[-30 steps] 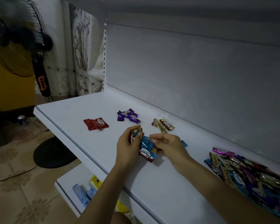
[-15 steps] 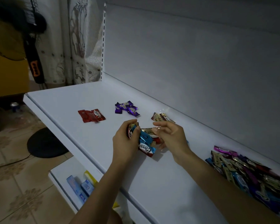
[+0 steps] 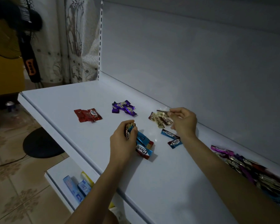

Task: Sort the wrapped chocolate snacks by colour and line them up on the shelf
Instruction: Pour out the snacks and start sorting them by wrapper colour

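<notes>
On the white shelf (image 3: 58, 101) lie sorted groups: red snacks (image 3: 87, 115), purple snacks (image 3: 123, 108), gold snacks (image 3: 159, 119) and two blue snacks (image 3: 172, 138). My left hand (image 3: 123, 140) is shut on a bunch of mixed snacks (image 3: 143, 145), mostly blue, resting on the shelf. My right hand (image 3: 183, 122) pinches a gold snack (image 3: 162, 111) just above the gold group. A large unsorted pile of snacks (image 3: 249, 168) lies at the right along the back wall.
The shelf's back panel (image 3: 184, 54) rises right behind the groups. A lower shelf (image 3: 58, 173) holds small blue boxes (image 3: 76, 186). A standing fan with a round black base (image 3: 40, 143) is on the tiled floor at the left, near a can (image 3: 10, 106).
My right hand drew a gold snack out of the bunch in my left hand and carried it back and right over the gold group. The two blue snacks are now uncovered.
</notes>
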Demonstrator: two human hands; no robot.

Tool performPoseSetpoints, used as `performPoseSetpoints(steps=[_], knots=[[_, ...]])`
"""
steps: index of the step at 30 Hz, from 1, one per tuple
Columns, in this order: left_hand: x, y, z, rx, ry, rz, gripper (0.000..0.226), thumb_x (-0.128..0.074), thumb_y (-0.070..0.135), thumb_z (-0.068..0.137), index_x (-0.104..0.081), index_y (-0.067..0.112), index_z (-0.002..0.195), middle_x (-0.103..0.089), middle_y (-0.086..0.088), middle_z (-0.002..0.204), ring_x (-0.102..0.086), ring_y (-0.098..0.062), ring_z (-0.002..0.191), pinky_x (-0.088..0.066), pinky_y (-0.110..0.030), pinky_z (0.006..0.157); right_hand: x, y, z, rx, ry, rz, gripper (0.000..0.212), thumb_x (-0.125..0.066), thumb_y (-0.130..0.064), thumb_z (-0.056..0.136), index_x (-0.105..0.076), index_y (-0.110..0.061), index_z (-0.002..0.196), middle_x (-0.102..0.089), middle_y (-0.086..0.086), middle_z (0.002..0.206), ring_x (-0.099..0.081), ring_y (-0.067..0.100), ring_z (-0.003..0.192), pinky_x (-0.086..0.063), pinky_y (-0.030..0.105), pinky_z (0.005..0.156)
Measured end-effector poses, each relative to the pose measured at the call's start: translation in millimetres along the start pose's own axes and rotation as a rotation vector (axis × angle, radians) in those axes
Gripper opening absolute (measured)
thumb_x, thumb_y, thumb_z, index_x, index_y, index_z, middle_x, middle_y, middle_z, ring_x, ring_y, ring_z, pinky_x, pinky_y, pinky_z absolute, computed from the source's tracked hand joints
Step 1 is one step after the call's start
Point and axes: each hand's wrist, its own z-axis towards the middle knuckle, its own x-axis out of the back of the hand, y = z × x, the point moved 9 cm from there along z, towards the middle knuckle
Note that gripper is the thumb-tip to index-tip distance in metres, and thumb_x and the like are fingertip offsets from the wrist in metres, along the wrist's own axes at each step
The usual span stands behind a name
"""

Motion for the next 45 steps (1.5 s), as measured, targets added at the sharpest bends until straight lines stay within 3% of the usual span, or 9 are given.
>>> performPoseSetpoints(steps=[6, 11, 17, 20, 23, 27, 30, 36, 45], knots=[[-1, 4, -2, -0.014, -0.006, -0.017, 0.023, -0.055, 0.023, 0.096, -0.057, 0.024, 0.119, -0.064, 0.005, 0.108, -0.064, -0.012, 0.098, -0.056, -0.016, 0.072, -29, 16, 24, 0.18, -0.276, -0.761, 0.013, -0.065, -0.03, 0.087, -0.072, -0.02, 0.087, -0.072, -0.003, 0.083, -0.064, 0.013, 0.066, -0.049, 0.023, 0.054], [-1, 5, -1, -0.025, -0.002, -0.034, 0.019, -0.056, 0.023, 0.095, -0.056, 0.03, 0.113, -0.062, 0.011, 0.102, -0.064, -0.007, 0.092, -0.055, -0.013, 0.071, -26, -21, -8, 0.328, -0.208, -0.605, 0.015, -0.059, -0.032, 0.09, -0.07, -0.023, 0.096, -0.066, -0.004, 0.099, -0.062, 0.013, 0.083, -0.053, 0.029, 0.067], [4, 10, -2, -0.07, 0.034, -0.068, 0.017, -0.059, 0.019, 0.094, -0.06, 0.026, 0.11, -0.066, 0.007, 0.1, -0.065, -0.005, 0.091, -0.053, -0.012, 0.071, -74, -14, -99, 0.315, -0.943, -0.549, 0.029, -0.052, -0.019, 0.093, -0.062, -0.028, 0.119, -0.064, -0.005, 0.111, -0.058, 0.005, 0.096, -0.051, 0.024, 0.078], [6, 9, -4, -0.055, 0.038, -0.079, 0.016, -0.058, 0.021, 0.095, -0.059, 0.026, 0.11, -0.067, 0.003, 0.102, -0.066, -0.009, 0.093, -0.056, -0.018, 0.074, -68, -24, -98, 0.414, -0.901, -0.704, 0.017, -0.056, -0.019, 0.092, -0.067, -0.018, 0.104, -0.055, -0.005, 0.102, -0.051, 0.012, 0.096, -0.047, 0.035, 0.085], [6, 12, -9, -0.054, 0.042, -0.063, 0.016, -0.057, 0.022, 0.095, -0.058, 0.027, 0.11, -0.065, 0.009, 0.097, -0.065, -0.007, 0.091, -0.056, -0.022, 0.075, -51, -18, -94, 0.297, -0.87, -0.737, 0.002, -0.064, -0.024, 0.087, -0.064, -0.025, 0.088, -0.049, -0.012, 0.091, -0.052, 0.007, 0.088, -0.044, 0.023, 0.074], [12, 15, -14, -0.053, 0.1, -0.053, 0.014, -0.054, 0.02, 0.096, -0.056, 0.027, 0.108, -0.06, 0.019, 0.092, -0.062, 0.001, 0.084, -0.051, -0.011, 0.067, -29, -33, -83, 0.21, -0.707, -0.519, 0.018, -0.066, -0.017, 0.085, -0.063, -0.03, 0.073, -0.057, -0.015, 0.083, -0.054, -0.007, 0.076, -0.038, 0.007, 0.062], [12, 14, -13, -0.038, 0.107, -0.054, 0.014, -0.054, 0.02, 0.097, -0.054, 0.028, 0.108, -0.059, 0.016, 0.092, -0.062, -0.001, 0.084, -0.05, -0.008, 0.065, -21, -78, -67, 0.312, -0.48, -0.294, 0.012, -0.069, -0.018, 0.084, -0.064, -0.027, 0.076, -0.06, -0.016, 0.077, -0.053, -0.015, 0.069, -0.039, 0.001, 0.06], [35, 11, -17, -0.013, 0.365, -0.142, 0.017, -0.054, 0.02, 0.097, -0.056, 0.024, 0.114, -0.058, 0.013, 0.096, -0.061, 0.002, 0.083, -0.049, -0.006, 0.066, -97, -99, -57, 0.262, -0.492, -0.172, 0.01, -0.065, -0.014, 0.087, -0.068, -0.018, 0.096, -0.066, -0.003, 0.084, -0.065, 0.004, 0.054, -0.048, 0.015, 0.05], [46, 5, -14, -0.019, 0.494, -0.208, 0.019, -0.054, 0.015, 0.096, -0.057, 0.029, 0.109, -0.062, 0.017, 0.097, -0.063, 0.002, 0.086, -0.053, -0.014, 0.073, -235, -118, -51, 0.568, -0.596, -0.678, 0.008, -0.064, -0.018, 0.081, -0.066, -0.025, 0.078, -0.068, -0.009, 0.083, -0.063, 0.013, 0.075, -0.051, 0.028, 0.064]])
